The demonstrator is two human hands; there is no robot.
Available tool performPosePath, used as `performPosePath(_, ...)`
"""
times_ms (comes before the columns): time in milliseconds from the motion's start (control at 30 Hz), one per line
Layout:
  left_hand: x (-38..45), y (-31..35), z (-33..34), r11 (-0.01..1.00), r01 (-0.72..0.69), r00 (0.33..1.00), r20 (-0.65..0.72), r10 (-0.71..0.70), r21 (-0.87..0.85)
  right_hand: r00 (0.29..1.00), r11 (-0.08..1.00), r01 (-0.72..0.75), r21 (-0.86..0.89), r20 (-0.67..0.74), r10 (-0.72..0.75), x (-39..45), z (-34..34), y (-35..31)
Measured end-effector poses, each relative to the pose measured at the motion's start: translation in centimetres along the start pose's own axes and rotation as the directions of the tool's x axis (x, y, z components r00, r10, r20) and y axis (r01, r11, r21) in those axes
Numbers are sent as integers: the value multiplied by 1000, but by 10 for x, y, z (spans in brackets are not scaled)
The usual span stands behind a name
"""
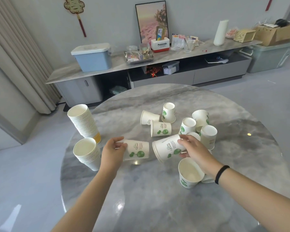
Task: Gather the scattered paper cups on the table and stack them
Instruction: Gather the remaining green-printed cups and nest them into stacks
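Nesting is underway: the left hand point(113, 150) is gripping a single cup point(137, 150) sideways above the table point(157, 190), base aimed at the small stack point(168, 149) the right hand point(193, 150) is clasping, rims facing left. Judging by this, the cup is needing to slide into that open mouth, and loose cups point(161, 128) are waiting beyond.

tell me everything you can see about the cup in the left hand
The cup is white paper with a green round-leaf plant print and small script lettering on its side. It is held on its side above the table, touching nothing else. The left hand grips one end with its fingertips; the other end points at the small stack in the right hand, with a gap between them.
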State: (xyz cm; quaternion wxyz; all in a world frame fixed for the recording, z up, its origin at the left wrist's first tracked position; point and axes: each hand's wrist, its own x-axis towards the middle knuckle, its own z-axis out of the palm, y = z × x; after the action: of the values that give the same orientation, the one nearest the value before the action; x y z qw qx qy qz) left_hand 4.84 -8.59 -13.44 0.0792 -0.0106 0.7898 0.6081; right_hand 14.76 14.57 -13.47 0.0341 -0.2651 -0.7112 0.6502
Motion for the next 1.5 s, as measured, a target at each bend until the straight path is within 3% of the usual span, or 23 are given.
performPosePath(67, -2, 4, 3, 998, 30, 998, 48, -27, -59, 1000, 996, -7, 85, 22, 5, 1, -1, 0)
performPosePath(167, -11, 8, 17, 974, 113, 978, 197, -74, -195, 997, 997, 18, 80, 79, -24, -1, -2, -1)
performPosePath(300, -12, 8, 38, 875, 337, 894, 410, -182, -347, 976, 994, 71, -85, 209, -52, -3, -4, -3)
performPosePath(367, -6, 12, 44, 843, 385, 866, 464, -188, -377, 972, 978, 122, -168, 220, -84, 0, -10, -8)
performPosePath(467, 7, 17, 53, 890, 320, 870, 473, -139, -326, 978, 976, 149, -158, 166, -122, 7, -20, -15)
performPosePath(633, 48, 17, 89, 995, 81, 984, 152, -88, 53, 987, 989, 126, -73, -96, -132, 15, -26, -20)
performPosePath(733, 69, 12, 112, 973, 75, 984, 145, -108, 218, 969, 984, 141, -111, -187, -160, 19, -34, -16)
performPosePath(800, 76, 9, 120, 966, 74, 977, 175, -120, 249, 964, 985, 131, -111, -219, -153, 22, -37, -14)
performPosePath(933, 82, 12, 111, 981, -20, 989, 147, -9, 191, 960, 983, 114, -146, -237, -147, 27, -36, -14)
performPosePath(1000, 83, 17, 103, 1000, -8, 969, 248, 4, 15, 965, 983, 118, -138, -219, -146, 29, -32, -13)
performPosePath(1067, 81, 23, 101, 988, 70, 905, 426, -6, -135, 972, 984, 132, -117, -179, -151, 31, -26, -13)
performPosePath(1167, 82, 31, 104, 990, 87, 811, 585, -8, -107, 975, 977, 148, -154, -141, -170, 37, -19, -15)
performPosePath(1233, 91, 35, 108, 999, 6, 861, 508, 17, -43, 972, 981, 147, -127, -163, -167, 42, -17, -14)
performPosePath(1300, 108, 30, 113, 979, -156, 958, 260, 118, 131, 968, 985, 150, -83, -191, -164, 46, -18, -16)
performPosePath(1367, 123, 23, 115, 928, -170, 985, 85, 150, 331, 963, 985, 162, -56, -211, -170, 47, -20, -18)
performPosePath(1500, 145, 11, 118, 954, 2, 990, 131, -44, 301, 954, 983, 166, -83, -238, -181, 51, -24, -18)
